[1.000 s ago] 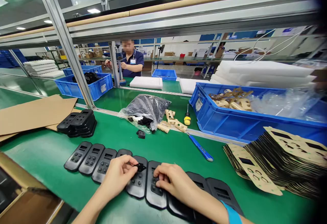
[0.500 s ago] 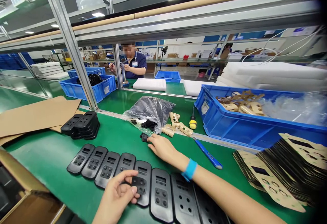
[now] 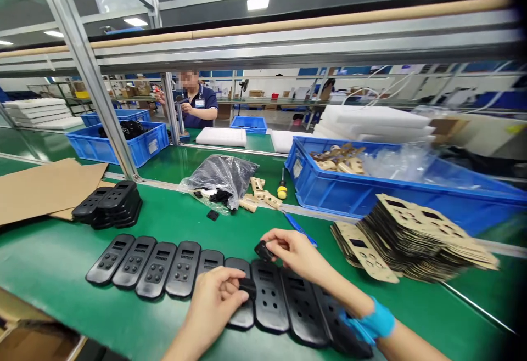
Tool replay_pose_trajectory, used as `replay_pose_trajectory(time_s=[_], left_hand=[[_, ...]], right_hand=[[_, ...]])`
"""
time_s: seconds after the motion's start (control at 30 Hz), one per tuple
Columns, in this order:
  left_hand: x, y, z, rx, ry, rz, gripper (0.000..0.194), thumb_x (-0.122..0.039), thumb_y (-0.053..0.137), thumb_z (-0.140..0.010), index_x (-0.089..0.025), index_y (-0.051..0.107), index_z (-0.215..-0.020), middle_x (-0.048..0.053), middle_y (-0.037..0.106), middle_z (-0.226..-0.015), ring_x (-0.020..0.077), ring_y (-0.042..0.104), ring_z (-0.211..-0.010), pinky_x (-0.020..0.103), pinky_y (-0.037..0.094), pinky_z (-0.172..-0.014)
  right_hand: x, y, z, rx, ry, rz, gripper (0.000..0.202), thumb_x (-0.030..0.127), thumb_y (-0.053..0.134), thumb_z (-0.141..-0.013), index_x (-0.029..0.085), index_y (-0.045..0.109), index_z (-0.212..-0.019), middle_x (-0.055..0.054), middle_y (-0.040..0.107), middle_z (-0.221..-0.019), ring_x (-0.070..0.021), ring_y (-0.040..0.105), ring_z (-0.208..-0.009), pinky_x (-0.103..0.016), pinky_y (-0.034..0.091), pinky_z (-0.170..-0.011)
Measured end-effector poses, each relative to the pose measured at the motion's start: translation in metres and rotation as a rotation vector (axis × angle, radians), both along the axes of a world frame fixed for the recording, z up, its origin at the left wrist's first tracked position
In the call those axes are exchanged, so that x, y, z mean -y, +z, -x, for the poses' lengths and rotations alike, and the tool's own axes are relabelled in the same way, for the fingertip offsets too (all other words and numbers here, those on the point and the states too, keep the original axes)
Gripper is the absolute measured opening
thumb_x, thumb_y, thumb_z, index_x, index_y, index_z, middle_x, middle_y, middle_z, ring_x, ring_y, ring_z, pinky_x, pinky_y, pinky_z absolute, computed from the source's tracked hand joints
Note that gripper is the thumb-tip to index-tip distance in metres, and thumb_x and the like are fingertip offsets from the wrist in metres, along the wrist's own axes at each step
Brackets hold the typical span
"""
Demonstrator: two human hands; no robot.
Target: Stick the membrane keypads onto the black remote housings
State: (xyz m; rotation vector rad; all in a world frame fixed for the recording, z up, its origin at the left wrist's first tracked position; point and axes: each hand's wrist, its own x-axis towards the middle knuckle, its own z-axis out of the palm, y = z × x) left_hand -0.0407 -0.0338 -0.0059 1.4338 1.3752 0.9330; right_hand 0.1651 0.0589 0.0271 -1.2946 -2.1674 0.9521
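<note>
Several black plastic panels (image 3: 151,270) lie side by side in a row on the green bench. Those at the left carry four-button pads, while a panel (image 3: 269,298) right of my left hand shows bare holes. My left hand (image 3: 216,302) pinches a small black button pad (image 3: 247,287) above a panel in the middle of the row. My right hand (image 3: 296,252) holds another black button pad (image 3: 263,250) between thumb and fingers, just beyond the row. One loose button pad (image 3: 212,215) lies by a clear plastic bag (image 3: 224,177) with black pieces at its mouth.
Stacked black panels (image 3: 117,204) stand left beside cardboard sheets (image 3: 49,188). Beige parts (image 3: 247,203), a yellow-handled screwdriver (image 3: 282,190) and a blue cutter (image 3: 297,226) lie ahead. Right are a blue bin (image 3: 354,191) and adhesive sheets (image 3: 428,240). A person (image 3: 200,103) works opposite.
My right hand has come back from beside the bag with a button pad. My left hand has moved right along the row, still holding a pad. The view has swung right.
</note>
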Motion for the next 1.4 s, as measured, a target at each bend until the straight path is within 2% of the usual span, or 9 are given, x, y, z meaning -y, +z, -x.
replay_pose_trajectory(time_s=[0.07, 0.17, 0.33, 0.53, 0.97, 1.07, 1.13, 1.27, 1.4], left_hand=[[-0.007, 0.003, -0.02, -0.235, -0.105, -0.1, 0.023, -0.02, 0.063, -0.074, -0.019, 0.071, -0.095, 0.002, 0.064, -0.077, 0.0137, 0.057, -0.064, 0.026, 0.048, -0.064], [-0.011, 0.004, -0.04, -0.402, -0.181, -0.175, 0.025, -0.02, 0.067, -0.072, -0.023, 0.072, -0.096, 0.005, 0.064, -0.087, 0.0228, 0.058, -0.086, 0.036, 0.046, -0.081], [-0.008, 0.001, -0.038, -0.584, -0.236, -0.261, 0.042, -0.021, 0.071, -0.071, -0.022, 0.065, -0.113, 0.009, 0.059, -0.103, 0.0264, 0.054, -0.098, 0.041, 0.047, -0.087], [-0.012, -0.005, -0.037, -0.617, -0.307, -0.386, 0.027, -0.022, 0.055, -0.086, -0.022, 0.069, -0.109, 0.01, 0.063, -0.117, 0.0267, 0.054, -0.109, 0.044, 0.047, -0.094], [-0.015, -0.017, -0.033, -0.641, -0.371, -0.526, 0.028, -0.025, 0.059, -0.084, -0.027, 0.068, -0.111, 0.008, 0.065, -0.122, 0.0289, 0.055, -0.117, 0.056, 0.041, -0.102], [-0.013, -0.015, -0.033, -0.687, -0.396, -0.537, 0.027, -0.024, 0.058, -0.085, -0.025, 0.068, -0.11, 0.008, 0.066, -0.121, 0.0276, 0.057, -0.114, 0.05, 0.047, -0.098], [-0.011, -0.013, -0.034, -0.717, -0.41, -0.55, 0.027, -0.023, 0.059, -0.085, -0.022, 0.067, -0.111, 0.009, 0.067, -0.119, 0.027, 0.06, -0.109, 0.045, 0.052, -0.092], [-0.008, -0.01, -0.036, -0.719, -0.42, -0.631, 0.022, -0.021, 0.058, -0.085, -0.021, 0.069, -0.104, 0.007, 0.07, -0.112, 0.0245, 0.063, -0.099, 0.038, 0.055, -0.085], [-0.007, -0.011, -0.038, -0.716, -0.423, -0.697, 0.022, -0.02, 0.051, -0.089, -0.022, 0.07, -0.1, 0.006, 0.071, -0.107, 0.023, 0.064, -0.095, 0.035, 0.057, -0.079]], right_hand=[[0.019, -0.003, -0.022, -0.019, -0.051, 0.039, 0.022, 0.03, 0.045, -0.083, 0.015, 0.061, -0.086, -0.003, 0.066, -0.069, -0.0168, 0.064, -0.06, -0.025, 0.046, -0.054], [0.04, -0.008, -0.046, -0.035, -0.109, 0.088, 0.022, 0.032, 0.046, -0.081, 0.016, 0.061, -0.082, -0.002, 0.064, -0.065, -0.0163, 0.06, -0.056, -0.025, 0.044, -0.053], [0.058, -0.022, -0.065, -0.063, -0.142, 0.146, 0.021, 0.03, 0.051, -0.076, 0.015, 0.065, -0.078, -0.002, 0.064, -0.064, -0.0168, 0.057, -0.059, -0.025, 0.041, -0.055], [0.061, -0.035, -0.072, -0.101, -0.141, 0.174, 0.022, 0.027, 0.051, -0.077, 0.014, 0.068, -0.079, -0.003, 0.066, -0.067, -0.0173, 0.058, -0.062, -0.025, 0.042, -0.058], [0.062, -0.024, -0.069, -0.059, -0.055, 0.03, 0.022, 0.017, 0.055, -0.082, 0.023, 0.076, -0.088, -0.005, 0.069, -0.088, -0.0194, 0.062, -0.082, -0.027, 0.044, -0.077], [0.066, -0.023, -0.071, -0.021, -0.004, 0.027, 0.016, 0.021, 0.068, -0.077, 0.025, 0.075, -0.091, -0.003, 0.067, -0.09, -0.0201, 0.061, -0.086, -0.027, 0.043, -0.079], [0.069, -0.022, -0.073, 0.023, 0.038, 0.017, 0.025, 0.018, 0.073, -0.073, 0.026, 0.074, -0.096, -0.002, 0.066, -0.093, -0.02, 0.059, -0.09, -0.027, 0.041, -0.082], [0.073, -0.021, -0.076, 0.062, 0.128, -0.004, 0.034, 0.006, 0.068, -0.075, 0.028, 0.072, -0.1, -0.001, 0.066, -0.099, -0.0185, 0.058, -0.094, -0.026, 0.04, -0.083], [0.075, -0.021, -0.078, 0.058, 0.186, -0.02, 0.03, 0.008, 0.067, -0.078, 0.031, 0.074, -0.097, 0.0, 0.065, -0.106, -0.0178, 0.057, -0.097, -0.026, 0.041, -0.084]])
